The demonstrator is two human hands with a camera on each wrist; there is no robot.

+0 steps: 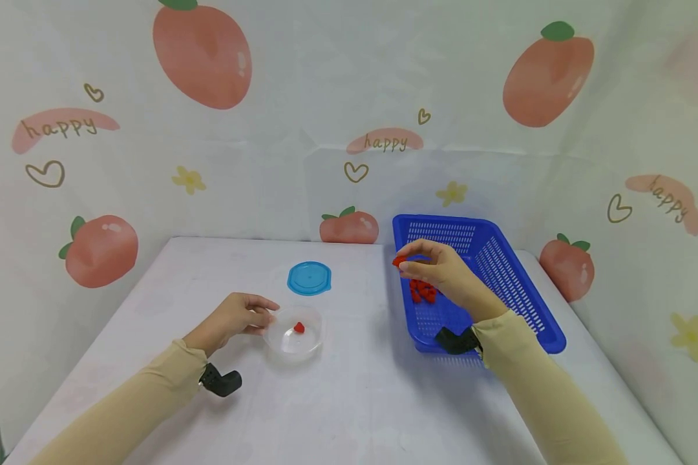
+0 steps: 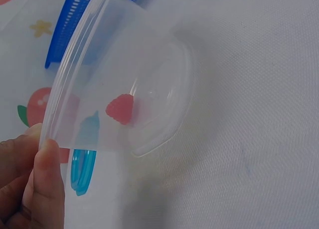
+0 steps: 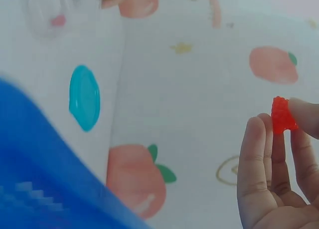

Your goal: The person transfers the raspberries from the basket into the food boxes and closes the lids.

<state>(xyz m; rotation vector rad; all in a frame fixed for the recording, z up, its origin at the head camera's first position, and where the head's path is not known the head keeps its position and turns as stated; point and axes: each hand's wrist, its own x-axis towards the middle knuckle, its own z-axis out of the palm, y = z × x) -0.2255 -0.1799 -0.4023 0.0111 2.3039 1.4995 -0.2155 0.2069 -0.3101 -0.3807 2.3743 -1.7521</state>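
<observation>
My left hand [image 1: 232, 319] pinches the rim of a clear round plastic container [image 2: 164, 124] between thumb and fingers. Inside the container lies one red raspberry [image 1: 299, 328], artificial by its look. Over the left side of a blue basket [image 1: 535, 310], my right hand [image 1: 442, 271] holds a second red raspberry [image 3: 283, 115] between thumb and fingertips. Beneath that hand, several more red raspberries [image 1: 422, 292] lie in the basket, some of them hidden by it.
A blue round lid [image 1: 309, 278] lies on the white tabletop [image 1: 349, 400] behind the container. The fruit-printed cloth [image 1: 291, 168] hangs behind and at the sides of the table. The basket stands on the right side, close to the back.
</observation>
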